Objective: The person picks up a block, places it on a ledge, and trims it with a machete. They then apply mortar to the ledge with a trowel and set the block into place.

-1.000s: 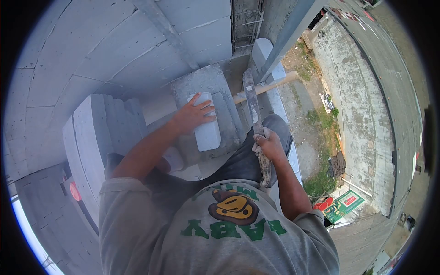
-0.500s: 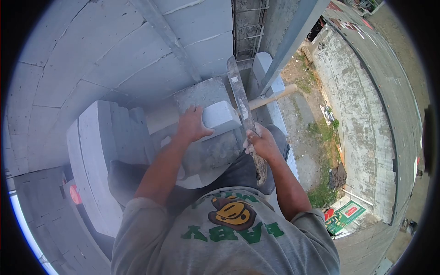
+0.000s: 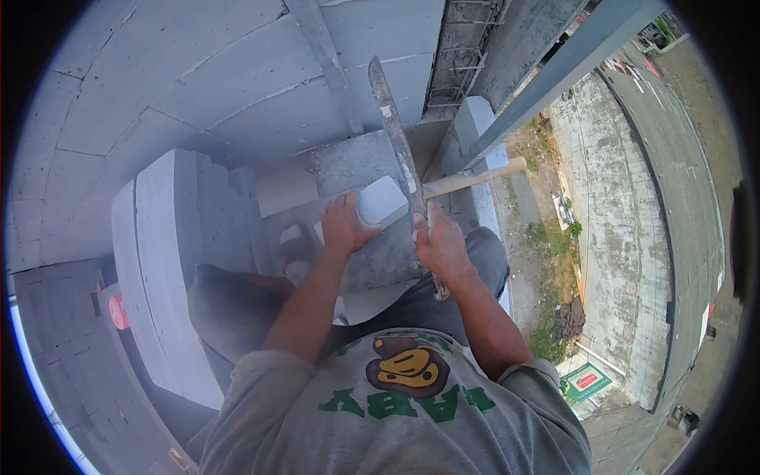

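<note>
My left hand (image 3: 345,226) grips a small light grey block piece (image 3: 381,201) that rests on a larger grey block (image 3: 358,166) in front of me. My right hand (image 3: 440,246) is closed on the handle of a long flat saw blade (image 3: 393,134), held upright with its edge against the right end of the small piece. The blade reaches up across the block wall. Both hands are close together over the small piece.
A wall of large grey blocks (image 3: 198,79) rises ahead. A stack of upright blocks (image 3: 170,237) stands at the left. A wooden handle (image 3: 475,178) lies to the right near a metal post (image 3: 570,67). Beyond the edge is a long drop to the ground (image 3: 554,237).
The small piece was turned from lying lengthwise under my left hand to crosswise. My right hand brought the blade in from the right until it meets the piece's end.
</note>
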Demonstrator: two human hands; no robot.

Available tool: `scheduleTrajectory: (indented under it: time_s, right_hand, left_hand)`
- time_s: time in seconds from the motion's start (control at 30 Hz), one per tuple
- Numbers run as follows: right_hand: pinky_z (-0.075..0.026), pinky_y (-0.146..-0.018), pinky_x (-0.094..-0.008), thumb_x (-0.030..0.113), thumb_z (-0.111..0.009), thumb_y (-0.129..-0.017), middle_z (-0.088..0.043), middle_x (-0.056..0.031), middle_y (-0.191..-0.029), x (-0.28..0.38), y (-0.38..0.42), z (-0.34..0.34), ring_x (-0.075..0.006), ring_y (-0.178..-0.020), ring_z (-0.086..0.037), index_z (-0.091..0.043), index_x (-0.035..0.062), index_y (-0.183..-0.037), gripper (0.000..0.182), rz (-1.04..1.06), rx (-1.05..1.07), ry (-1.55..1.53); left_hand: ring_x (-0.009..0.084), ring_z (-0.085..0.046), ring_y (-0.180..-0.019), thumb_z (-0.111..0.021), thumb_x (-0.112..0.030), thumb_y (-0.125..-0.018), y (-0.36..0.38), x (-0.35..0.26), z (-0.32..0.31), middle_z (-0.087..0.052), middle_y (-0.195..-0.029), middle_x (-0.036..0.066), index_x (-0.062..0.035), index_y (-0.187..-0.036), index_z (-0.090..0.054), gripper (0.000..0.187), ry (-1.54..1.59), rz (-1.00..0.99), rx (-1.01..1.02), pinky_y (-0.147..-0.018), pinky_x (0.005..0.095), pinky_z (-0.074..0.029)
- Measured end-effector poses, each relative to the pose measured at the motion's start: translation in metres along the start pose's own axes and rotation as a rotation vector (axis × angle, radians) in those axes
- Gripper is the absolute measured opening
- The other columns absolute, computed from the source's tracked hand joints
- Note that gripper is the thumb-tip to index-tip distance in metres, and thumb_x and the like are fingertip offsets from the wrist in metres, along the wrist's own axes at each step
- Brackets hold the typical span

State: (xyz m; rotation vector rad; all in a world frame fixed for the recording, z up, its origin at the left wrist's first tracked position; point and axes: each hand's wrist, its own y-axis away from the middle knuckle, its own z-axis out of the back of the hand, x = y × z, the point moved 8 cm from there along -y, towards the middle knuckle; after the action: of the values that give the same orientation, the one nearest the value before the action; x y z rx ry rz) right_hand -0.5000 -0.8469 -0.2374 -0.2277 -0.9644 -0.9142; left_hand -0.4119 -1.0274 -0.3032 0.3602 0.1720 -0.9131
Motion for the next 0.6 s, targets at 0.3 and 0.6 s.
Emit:
scheduleTrajectory:
  time_s: [0.3,0.6]
  right_hand:
    - [-0.052,-0.079,-0.0525,0.020,-0.049,-0.098,-0.069,-0.0266,-0.088,-0.011,-0.004,-0.020,-0.0421,-0.086,-0.069,-0.048,-0.0012,-0.116,0.028,-0.042,0.240,0.510]
    - [-0.051,-0.082,-0.0538,0.023,-0.050,-0.098,-0.068,-0.0275,-0.089,-0.043,-0.014,-0.046,-0.0421,-0.089,-0.068,-0.047,-0.0024,-0.118,0.033,0.015,0.161,0.520]
  left_hand:
    - [0.0319,-0.053,-0.122,-0.084,-0.044,-0.058,-0.010,0.005,0.003,-0.058,-0.124,0.014,-0.0098,-0.127,-0.052,0.084,0.005,0.067,0.100,-0.102,0.0476,-0.038]
    - [0.0328,-0.052,-0.122,-0.084,-0.044,-0.056,-0.009,0.005,0.002,-0.059,-0.124,0.014,-0.0096,-0.128,-0.052,0.086,-0.027,0.028,0.039,-0.100,0.0502,-0.039]
